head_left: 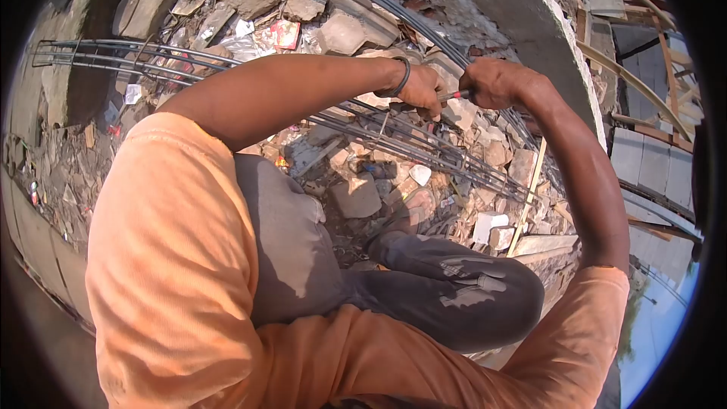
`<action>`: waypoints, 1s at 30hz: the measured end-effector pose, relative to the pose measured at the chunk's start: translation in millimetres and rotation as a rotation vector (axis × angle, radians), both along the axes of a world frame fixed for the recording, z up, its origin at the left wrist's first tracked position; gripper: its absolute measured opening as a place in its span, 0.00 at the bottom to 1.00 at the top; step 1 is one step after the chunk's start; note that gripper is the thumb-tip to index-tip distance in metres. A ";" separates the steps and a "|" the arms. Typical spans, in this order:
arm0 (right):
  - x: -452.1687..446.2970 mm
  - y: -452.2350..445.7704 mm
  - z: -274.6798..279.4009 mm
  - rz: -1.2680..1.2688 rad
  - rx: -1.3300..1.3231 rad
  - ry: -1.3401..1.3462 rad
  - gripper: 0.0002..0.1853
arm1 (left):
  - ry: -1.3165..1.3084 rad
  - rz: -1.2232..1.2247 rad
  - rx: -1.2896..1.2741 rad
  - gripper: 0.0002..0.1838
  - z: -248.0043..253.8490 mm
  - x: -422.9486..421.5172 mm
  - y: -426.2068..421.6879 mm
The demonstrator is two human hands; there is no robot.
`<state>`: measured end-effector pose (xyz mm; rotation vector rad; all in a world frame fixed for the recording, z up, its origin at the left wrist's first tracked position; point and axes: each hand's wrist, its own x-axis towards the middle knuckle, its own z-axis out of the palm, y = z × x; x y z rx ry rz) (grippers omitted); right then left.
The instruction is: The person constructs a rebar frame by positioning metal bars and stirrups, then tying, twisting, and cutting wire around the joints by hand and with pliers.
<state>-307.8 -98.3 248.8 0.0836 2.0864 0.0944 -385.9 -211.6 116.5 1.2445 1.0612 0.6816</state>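
Observation:
My left hand (pixel 422 91), with a dark band at its wrist, is closed above the bundle of steel rebar (pixel 424 148). What lies inside its fingers is hidden. Just to the right, my right hand (pixel 492 83) is wrapped round a slim hand tool (pixel 455 95) with a red and dark handle. The tool points toward my left fingers, and its exact kind does not show. Square stirrups join the long bars, which run from the far left under my left forearm to the lower right. More curved bars (pixel 424 26) pass behind both hands.
Broken stone and brick rubble (pixel 356 193) with scattered litter covers the ground around my legs. A concrete wall edge (pixel 560 23) rises at the upper right. A thin wooden strip (pixel 528 201) leans near the bars. Timber poles (pixel 640 91) stand beyond the wall.

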 end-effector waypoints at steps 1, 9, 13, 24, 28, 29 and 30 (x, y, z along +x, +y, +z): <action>4.4 -2.7 3.5 -0.039 -0.009 -0.022 0.13 | 0.014 -0.014 -0.004 0.19 0.7 -1.2 -1.1; 13.0 -8.6 14.5 -0.303 -0.043 -0.137 0.12 | -0.051 -0.083 -0.003 0.20 8.3 -0.7 -4.3; 26.9 -3.2 5.0 -0.393 -0.080 -0.131 0.17 | 0.078 -0.177 0.021 0.22 8.3 -2.0 -4.6; 64.0 -7.3 -21.6 -0.266 -0.082 0.134 0.25 | 0.082 -0.235 0.019 0.20 -14.0 8.3 4.1; 75.6 -4.8 -30.1 -0.284 -0.099 0.173 0.23 | 0.124 -0.243 0.078 0.19 -18.5 13.1 6.8; 74.1 -6.7 -28.7 -0.294 -0.091 0.170 0.23 | 0.137 -0.235 0.092 0.18 -19.2 14.1 6.8; 72.7 -5.3 -28.5 -0.350 -0.117 0.131 0.22 | 0.150 -0.227 0.106 0.18 -19.5 14.4 7.2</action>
